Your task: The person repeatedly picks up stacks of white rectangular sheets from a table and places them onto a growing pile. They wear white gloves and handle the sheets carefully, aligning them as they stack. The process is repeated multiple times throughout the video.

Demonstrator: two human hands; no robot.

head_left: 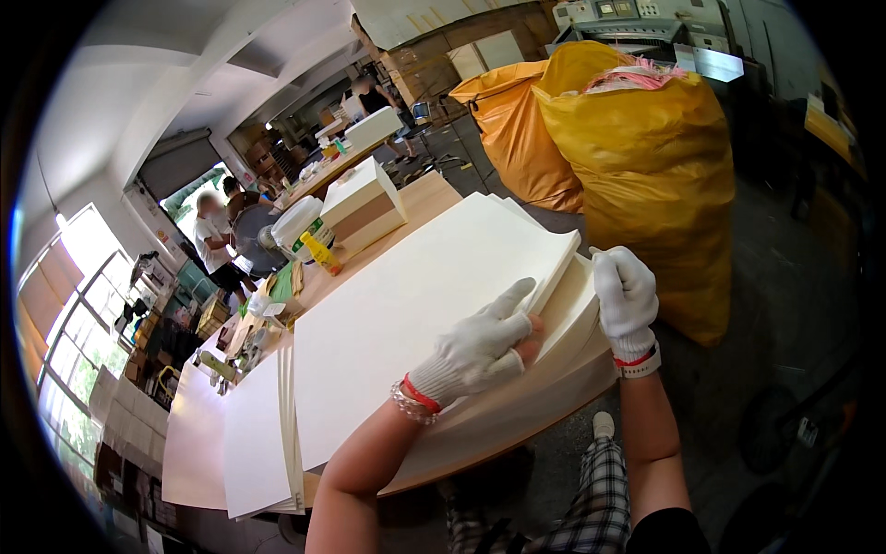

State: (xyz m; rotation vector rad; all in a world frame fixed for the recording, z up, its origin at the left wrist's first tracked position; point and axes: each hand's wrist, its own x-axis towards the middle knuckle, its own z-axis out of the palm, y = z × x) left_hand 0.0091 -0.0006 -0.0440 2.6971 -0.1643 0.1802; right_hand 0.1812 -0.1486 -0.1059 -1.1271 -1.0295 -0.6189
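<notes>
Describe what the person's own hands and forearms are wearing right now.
Both the left hand and the right hand wear white knitted work gloves with red-edged cuffs. A beaded bracelet sits at the left wrist, a white band at the right. The forearms are bare, with no sleeves in view.
</notes>
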